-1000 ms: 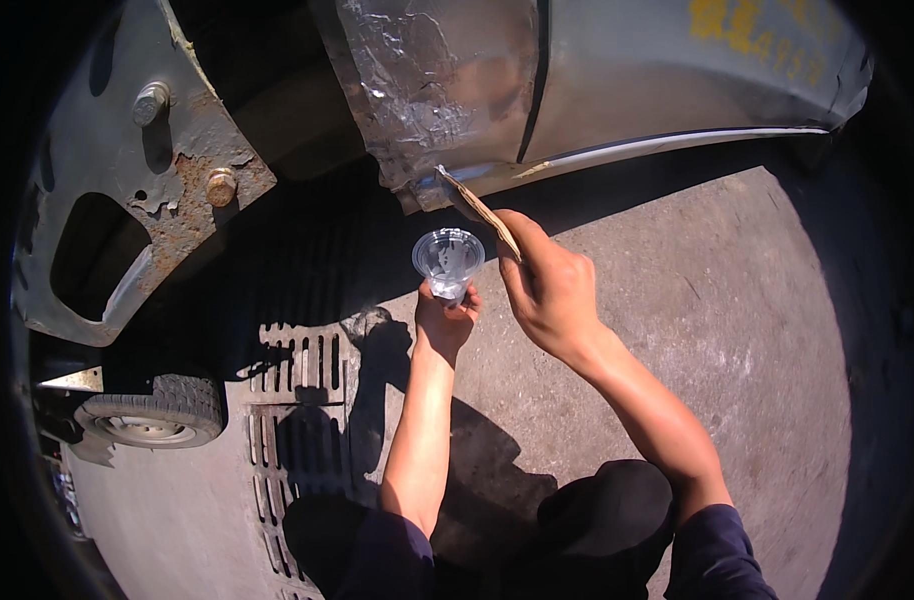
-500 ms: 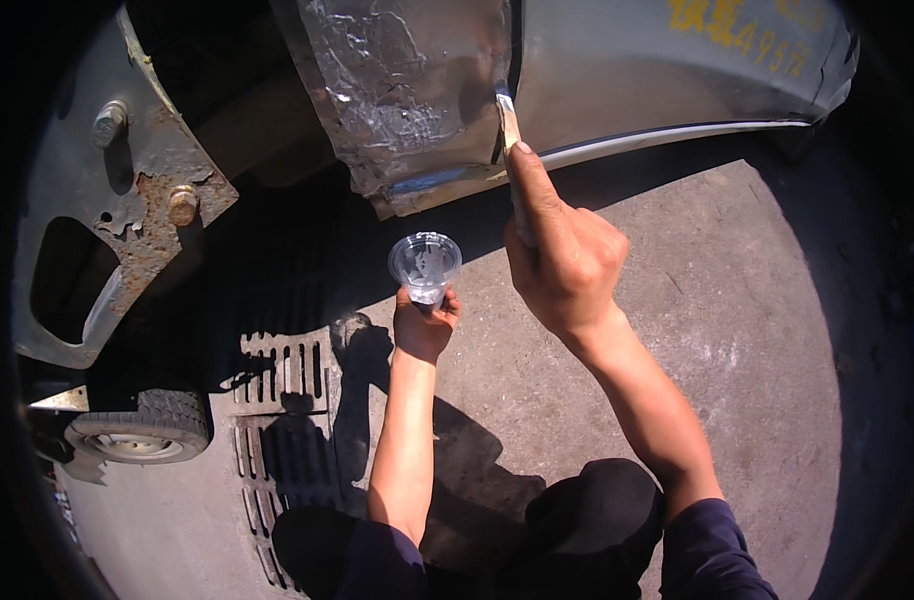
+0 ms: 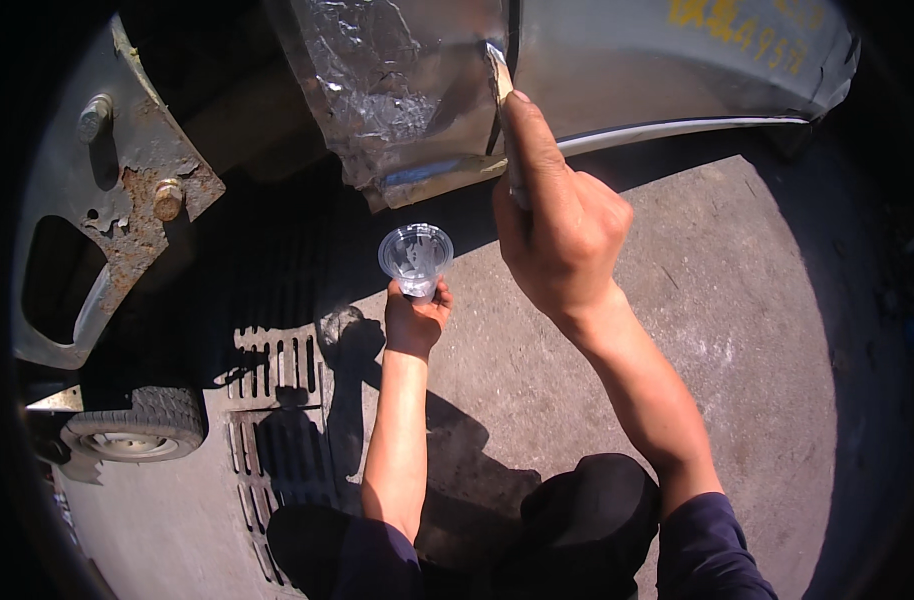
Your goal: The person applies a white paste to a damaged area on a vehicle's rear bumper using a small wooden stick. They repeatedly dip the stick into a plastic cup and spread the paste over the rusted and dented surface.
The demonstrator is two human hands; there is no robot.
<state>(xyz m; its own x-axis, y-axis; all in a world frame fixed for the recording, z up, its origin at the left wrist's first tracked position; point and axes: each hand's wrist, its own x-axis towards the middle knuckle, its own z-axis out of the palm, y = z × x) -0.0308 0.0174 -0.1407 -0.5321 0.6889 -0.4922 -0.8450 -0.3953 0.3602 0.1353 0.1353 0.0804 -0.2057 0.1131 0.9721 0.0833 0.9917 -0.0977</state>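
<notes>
My left hand (image 3: 414,318) is wrapped round the lower part of a clear plastic cup (image 3: 417,253), with whitish-silver smears inside. Held out ahead, my right hand (image 3: 567,225) grips a slim paintbrush (image 3: 503,85) with a pale handle, the forefinger stretched along it. The brush's whitish tip is at the grey vehicle panel (image 3: 617,75), just left of a dark vertical seam; whether it touches the metal is hard to tell. Left of the seam, wrinkled silvery foil (image 3: 367,75) covers much of the surface.
A rusty metal bracket (image 3: 137,215) with two bolts juts in at the left. Below it is a wheel with a tyre (image 3: 142,425). A slotted drain grate (image 3: 277,365) lies in the concrete floor (image 3: 717,300). Yellow writing marks the panel's upper right.
The brush and my right hand have moved up and slightly left along the seam. My left hand and the cup sit slightly higher and further left in view.
</notes>
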